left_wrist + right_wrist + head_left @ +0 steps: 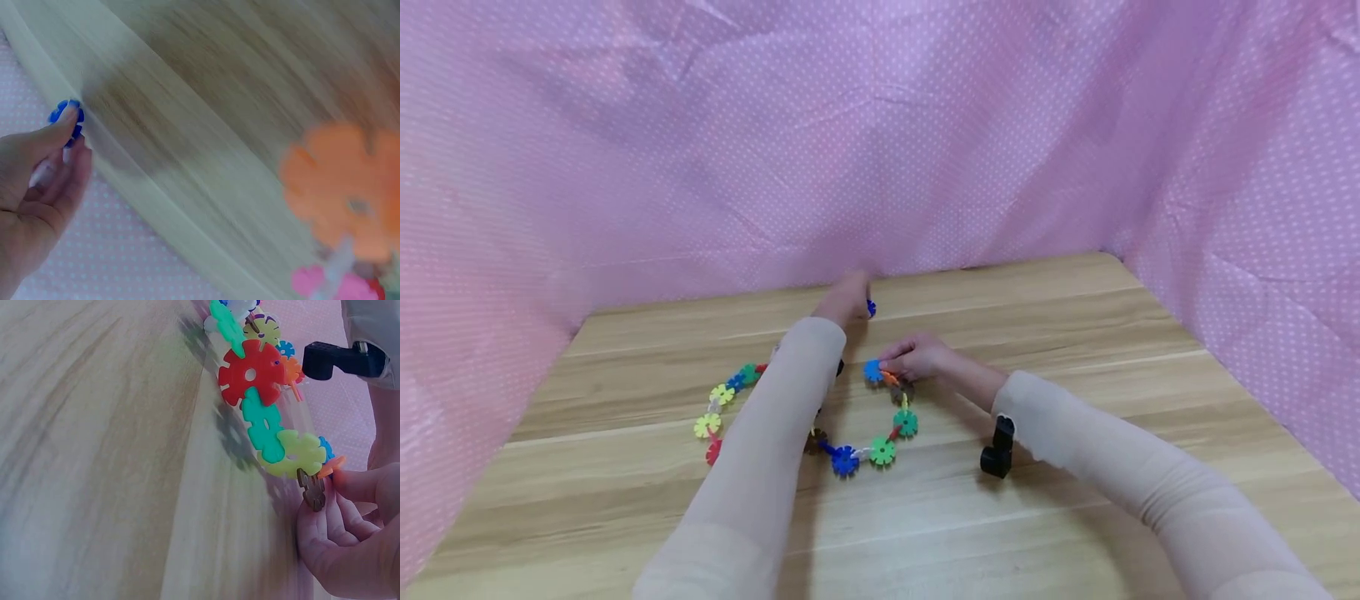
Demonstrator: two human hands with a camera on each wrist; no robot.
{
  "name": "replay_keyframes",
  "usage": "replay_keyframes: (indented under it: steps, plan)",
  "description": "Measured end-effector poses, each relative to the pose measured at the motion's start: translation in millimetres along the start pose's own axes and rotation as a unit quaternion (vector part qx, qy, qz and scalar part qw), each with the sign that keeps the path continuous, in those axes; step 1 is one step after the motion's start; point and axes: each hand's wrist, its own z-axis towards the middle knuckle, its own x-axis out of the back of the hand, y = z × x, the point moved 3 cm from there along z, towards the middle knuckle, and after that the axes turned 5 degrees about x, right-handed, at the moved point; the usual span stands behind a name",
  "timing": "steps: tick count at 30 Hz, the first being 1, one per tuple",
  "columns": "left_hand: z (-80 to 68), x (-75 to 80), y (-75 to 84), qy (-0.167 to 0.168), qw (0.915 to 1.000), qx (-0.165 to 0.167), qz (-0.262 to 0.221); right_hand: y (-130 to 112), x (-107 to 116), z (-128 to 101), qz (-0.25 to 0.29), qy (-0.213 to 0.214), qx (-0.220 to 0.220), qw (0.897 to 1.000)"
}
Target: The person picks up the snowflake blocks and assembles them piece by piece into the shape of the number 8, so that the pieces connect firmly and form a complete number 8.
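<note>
Near the back edge of the table, my left hand (848, 298) pinches a dark blue notched flower disc (72, 119) between thumb and fingers. Closer in, my right hand (916, 357) holds one end of a chain of linked, coloured flower discs. At that end are a light blue disc (873, 371), an orange disc (890, 378) and a brown disc (312, 489), close to the right thumb and fingers. From there the chain curves through a green disc (906, 423) and a blue disc (845, 461). My left sleeve hides its middle part.
The chain's left side, with a yellow disc (707, 426), lies beyond the left forearm (760, 450). A black camera mount (997, 454) hangs at the right wrist. Pink dotted cloth (880, 150) hangs behind the wooden table (1000, 533). An orange disc (337, 187) looms blurred in the left wrist view.
</note>
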Motion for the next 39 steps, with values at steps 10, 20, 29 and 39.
replay_keyframes:
  steps: [10, 20, 29, 39]
  plan:
    - [-39.9, 13.1, -18.2, 0.013, 0.9936, -0.112, 0.005, -5, -5, 6, -0.019, -0.018, 0.007, 1.000]
    - [-97.7, 2.7, -48.0, 0.012, 0.9837, -0.151, -0.097, -5, -6, 1, 0.013, -0.022, 0.001, 1.000]
    - [-130.3, -3.6, -46.3, 0.019, 0.9826, -0.129, -0.132, -4, -5, 1, 0.021, -0.023, 0.001, 1.000]
    - [-138.6, -8.9, -34.5, 0.040, 0.9846, -0.125, -0.115, -3, -2, 2, 0.019, -0.031, 0.009, 0.999]
